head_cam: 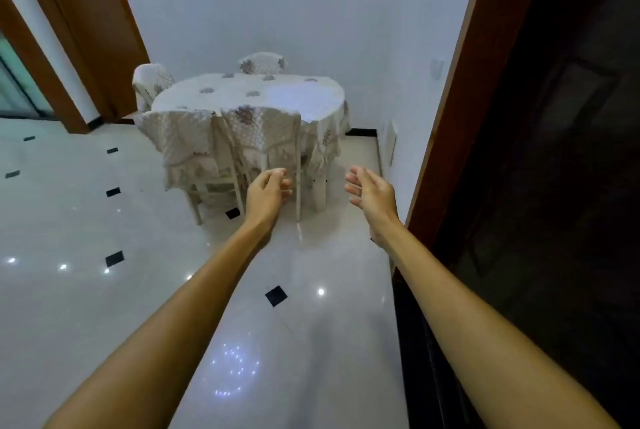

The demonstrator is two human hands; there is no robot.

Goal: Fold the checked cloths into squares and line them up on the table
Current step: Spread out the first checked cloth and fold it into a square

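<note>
While left hand (266,191) curls empty, right hand (372,194) spread; table (304,99) far, blurred.

You will find no readable text, label, brand, number or sign anywhere here, neither on the flower-patterned tablecloth (273,96), the chair covers (173,137) nor the white wall (277,5).

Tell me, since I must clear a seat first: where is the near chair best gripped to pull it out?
Probably the top rail of the near chair, taken from this side with both hands. Its back faces the camera, upright and draped in a loose cover, and the seat is tucked under the table.
</note>
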